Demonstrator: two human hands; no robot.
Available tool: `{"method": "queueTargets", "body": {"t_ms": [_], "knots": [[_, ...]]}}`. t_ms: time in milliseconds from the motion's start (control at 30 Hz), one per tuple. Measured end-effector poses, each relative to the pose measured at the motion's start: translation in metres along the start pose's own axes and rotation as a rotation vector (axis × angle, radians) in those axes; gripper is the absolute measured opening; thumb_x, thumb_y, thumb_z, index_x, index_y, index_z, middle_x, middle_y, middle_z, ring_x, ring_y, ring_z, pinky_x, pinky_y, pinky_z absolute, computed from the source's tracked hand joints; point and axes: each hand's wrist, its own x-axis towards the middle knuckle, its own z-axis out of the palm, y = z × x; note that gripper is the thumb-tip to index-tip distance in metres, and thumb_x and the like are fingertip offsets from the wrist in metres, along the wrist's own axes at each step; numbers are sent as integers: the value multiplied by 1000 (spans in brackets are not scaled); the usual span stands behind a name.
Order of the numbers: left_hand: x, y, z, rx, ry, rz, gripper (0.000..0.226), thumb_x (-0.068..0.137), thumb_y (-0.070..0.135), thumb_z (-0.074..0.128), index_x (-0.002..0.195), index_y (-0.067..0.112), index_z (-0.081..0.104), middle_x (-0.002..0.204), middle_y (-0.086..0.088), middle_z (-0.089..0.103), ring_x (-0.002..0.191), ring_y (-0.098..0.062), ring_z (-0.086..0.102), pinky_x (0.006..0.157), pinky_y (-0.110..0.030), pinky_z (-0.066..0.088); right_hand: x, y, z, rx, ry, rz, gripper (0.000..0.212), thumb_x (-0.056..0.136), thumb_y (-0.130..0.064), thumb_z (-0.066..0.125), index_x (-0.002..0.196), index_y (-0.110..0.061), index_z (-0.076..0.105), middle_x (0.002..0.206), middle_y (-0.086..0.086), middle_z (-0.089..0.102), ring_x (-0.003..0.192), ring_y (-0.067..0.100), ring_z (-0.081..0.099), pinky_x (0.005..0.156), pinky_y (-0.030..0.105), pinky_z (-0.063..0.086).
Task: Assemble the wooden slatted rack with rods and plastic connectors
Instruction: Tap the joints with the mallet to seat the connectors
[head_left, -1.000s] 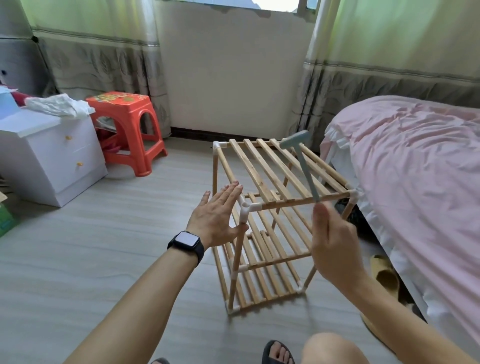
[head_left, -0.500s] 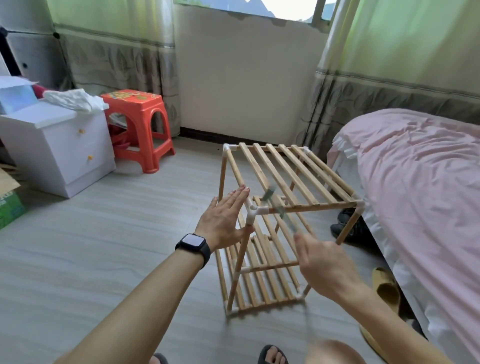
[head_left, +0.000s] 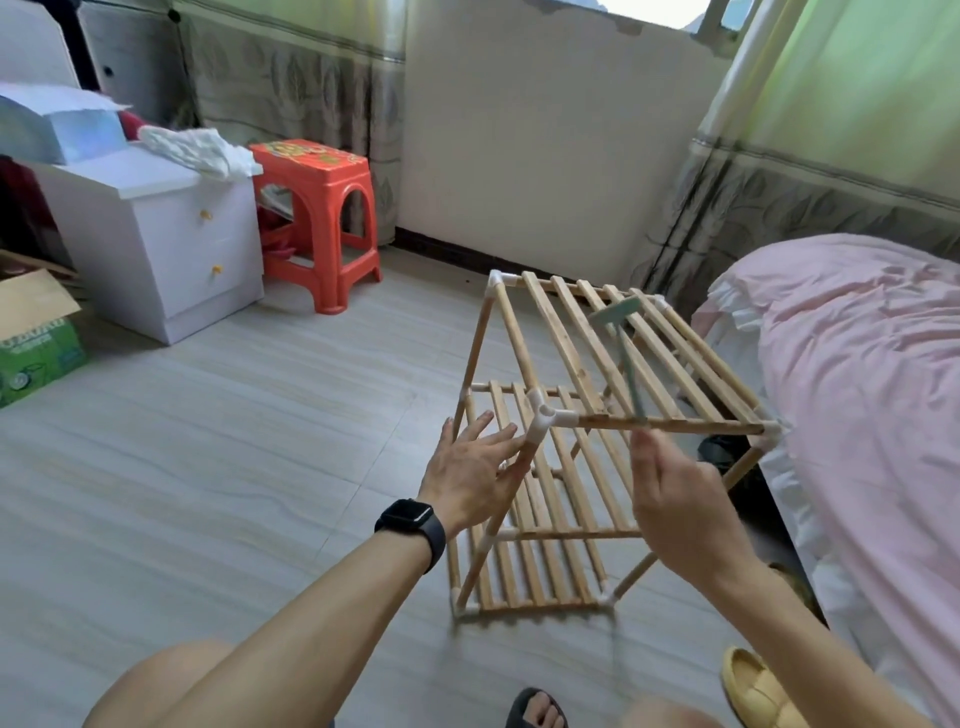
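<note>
The rack (head_left: 701, 425) stands on the floor (head_left: 260, 441), near the side edge of the bed (head_left: 857, 389), with its frame seemingly whole; the step in hand is judged to be the tapping home of joints. The left grip (head_left: 470, 467) is spread flat, fingers straight, and laid against the near left post just below the corner connector (head_left: 543, 413); the right grip (head_left: 670, 499) is clamped on the handle of a small hammer (head_left: 627, 364), whose head is held above the top slats. The blow is best aimed at the connector, not at bare wood; the post should be braced firmly, with fingers placed clear of the joint; light, square taps are advised, lest the plastic be cracked or the frame skewed.
</note>
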Motion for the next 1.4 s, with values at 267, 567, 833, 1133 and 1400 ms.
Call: {"method": "queueTargets", "body": {"t_ms": [267,567,833,1133,1400], "knots": [[-4,4,-2,-69,-41,-34,50,105,54,26,151,40,38,156,9,43,153,-18,21,124,-53,7,2,2,5,-21,-37,58,44,107,-36,31,71,-19,49,51,-4,48,42,9,41,40,18,33],[12,-2,-23,-401,-10,-168,54,88,20,54,141,22,48,145,0,50,132,-19,47,105,-38,47,26,4,-6,78,226,83,46,108,-37,30,71,-14,47,51,4,47,39,9,41,40,20,35],[88,-7,-84,257,180,105,62,99,9,46,154,34,32,163,3,27,145,-22,33,114,-41,35,64,17,22,89,197,124,40,107,-44,27,81,-22,49,72,2,54,61,15,51,59,29,41],[112,-16,-93,581,-80,304,51,109,37,30,158,40,17,168,12,2,155,-13,0,126,-47,7,61,35,47,-27,199,91,39,107,-40,23,80,-25,47,76,-5,51,71,9,48,67,21,39],[102,-11,-92,511,2,396,47,106,36,40,153,36,36,161,6,33,154,-18,19,125,-42,15,59,51,43,50,223,102,39,107,-42,26,81,-24,49,75,-1,53,71,12,51,65,21,36]]}}
